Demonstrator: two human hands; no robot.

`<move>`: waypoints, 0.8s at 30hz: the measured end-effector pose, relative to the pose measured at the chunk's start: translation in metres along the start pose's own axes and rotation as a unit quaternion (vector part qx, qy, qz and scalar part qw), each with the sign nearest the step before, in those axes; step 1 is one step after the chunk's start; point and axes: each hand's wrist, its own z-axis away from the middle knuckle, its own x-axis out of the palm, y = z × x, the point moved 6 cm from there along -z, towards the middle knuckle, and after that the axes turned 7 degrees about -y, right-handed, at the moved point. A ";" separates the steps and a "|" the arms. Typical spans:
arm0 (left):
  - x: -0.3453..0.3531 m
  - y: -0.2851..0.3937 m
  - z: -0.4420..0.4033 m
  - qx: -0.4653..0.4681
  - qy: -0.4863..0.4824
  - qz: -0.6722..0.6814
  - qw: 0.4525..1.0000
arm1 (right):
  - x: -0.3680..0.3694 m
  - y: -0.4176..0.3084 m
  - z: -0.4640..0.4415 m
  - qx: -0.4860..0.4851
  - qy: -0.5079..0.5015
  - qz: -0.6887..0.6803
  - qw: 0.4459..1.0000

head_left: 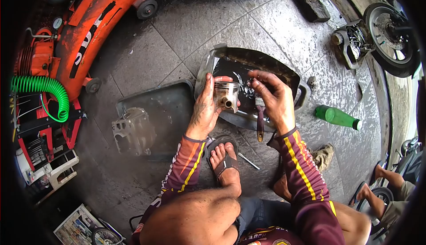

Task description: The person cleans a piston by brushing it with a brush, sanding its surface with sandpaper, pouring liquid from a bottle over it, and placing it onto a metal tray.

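Observation:
My left hand [205, 106] is closed around a metal piston [222, 93], which it holds over a dark pan [276, 62] with wet, oily liquid inside. Ring grooves and the round pin hole show on the piston. To its right, my right hand [277, 96] has its thumb and fingers drawn together near the piston. What those fingertips hold, if anything, is too small to make out. A paintbrush [260, 120] with a dark handle lies at the pan's near rim, just left of my right palm.
On the left, a grey tray [177, 90] holds a metal engine casing [133, 132]. An orange compressor [95, 27] with a green coiled hose [55, 92] stands beyond. A green bottle [338, 117] lies right. A metal rod [248, 160] is near my foot. Another person's legs [372, 194] show lower right.

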 end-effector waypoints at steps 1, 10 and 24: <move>-0.001 -0.001 -0.001 0.000 -0.001 0.000 1.000 | 0.000 0.000 0.001 0.000 0.001 0.000 1.000; 0.008 -0.015 -0.003 -0.024 -0.068 0.263 0.962 | 0.022 0.015 0.008 -0.016 0.071 -0.045 0.996; 0.020 -0.009 0.002 0.012 0.003 0.138 0.990 | 0.017 0.020 0.019 -0.014 -0.033 -0.034 0.999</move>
